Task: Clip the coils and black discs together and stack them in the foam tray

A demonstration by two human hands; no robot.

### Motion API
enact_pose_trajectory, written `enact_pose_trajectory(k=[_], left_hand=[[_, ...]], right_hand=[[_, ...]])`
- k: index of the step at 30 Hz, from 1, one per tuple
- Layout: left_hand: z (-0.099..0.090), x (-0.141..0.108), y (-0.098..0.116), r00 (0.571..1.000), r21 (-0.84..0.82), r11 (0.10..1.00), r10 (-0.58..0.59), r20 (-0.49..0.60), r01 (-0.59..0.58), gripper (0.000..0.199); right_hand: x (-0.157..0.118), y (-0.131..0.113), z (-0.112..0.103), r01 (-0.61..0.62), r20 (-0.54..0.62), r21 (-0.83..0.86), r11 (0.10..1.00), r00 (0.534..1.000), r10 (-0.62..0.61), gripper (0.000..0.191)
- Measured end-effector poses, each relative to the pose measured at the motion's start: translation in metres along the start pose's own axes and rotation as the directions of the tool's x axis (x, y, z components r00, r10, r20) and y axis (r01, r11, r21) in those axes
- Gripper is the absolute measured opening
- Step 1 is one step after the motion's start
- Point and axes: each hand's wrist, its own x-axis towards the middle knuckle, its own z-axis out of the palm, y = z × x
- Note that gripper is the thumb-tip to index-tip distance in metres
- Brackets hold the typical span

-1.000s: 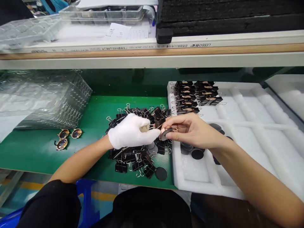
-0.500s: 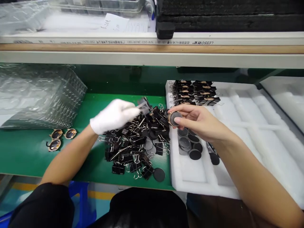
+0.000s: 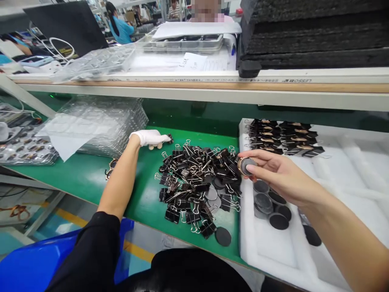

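My left hand (image 3: 150,138), in a white glove with bare fingertips, is closed on a small black binder clip (image 3: 170,138) above the green table, left of the clip pile. Bare, my right hand (image 3: 273,172) pinches a gold-rimmed round watch case (image 3: 243,167) together with a grey disc (image 3: 249,165) lying against its face. Between the hands spreads a heap of black binder clips (image 3: 194,186), with several dark discs (image 3: 223,236) among and beside them. Loose discs (image 3: 263,202) also lie in the white foam tray, under my right hand.
Clipped pieces (image 3: 267,136) stand in rows at the back of the white foam tray (image 3: 252,253). Clear plastic trays (image 3: 121,129) are stacked at the left. My left forearm partly hides gold-rimmed pieces (image 3: 113,163). A shelf edge (image 3: 182,92) crosses above the table; people sit beyond it.
The view has tilted up and swung left. My left hand has moved left, away from the clip heap, with the clip. My right hand keeps the watch case and disc by the tray's edge.
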Motion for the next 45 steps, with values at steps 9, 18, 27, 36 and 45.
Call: enact_pose_trajectory(k=[9, 18, 27, 36, 45], left_hand=[[-0.009, 0.005, 0.002, 0.913, -0.071, 0.996, -0.082, -0.399, 0.058, 0.086], [0.023, 0.055, 0.039, 0.696, -0.245, 0.930, -0.369, -0.617, 0.275, 0.067], [0.028, 0.057, 0.035, 0.703, -0.178, 0.935, -0.349, -0.620, 0.308, 0.055], [0.037, 0.053, 0.024, 0.741, -0.155, 0.945, -0.322, -0.590, 0.287, 0.053], [0.041, 0.055, 0.018, 0.774, -0.160, 0.965, -0.262, -0.576, 0.208, 0.057]], right_hand=[[0.080, -0.030, 0.035, -0.126, 0.095, -0.137, 0.983, 0.986, 0.140, 0.032], [0.211, -0.026, 0.076, -0.179, 0.161, -0.313, 0.933, 0.958, 0.238, 0.023], [0.265, 0.007, 0.081, 0.150, 0.317, -0.546, 0.824, 0.948, 0.037, 0.033], [0.283, 0.020, 0.088, 0.386, 0.475, -0.616, 0.686, 0.877, -0.067, 0.035], [0.289, 0.029, 0.091, 0.510, 0.519, -0.594, 0.623, 0.834, -0.189, 0.042]])
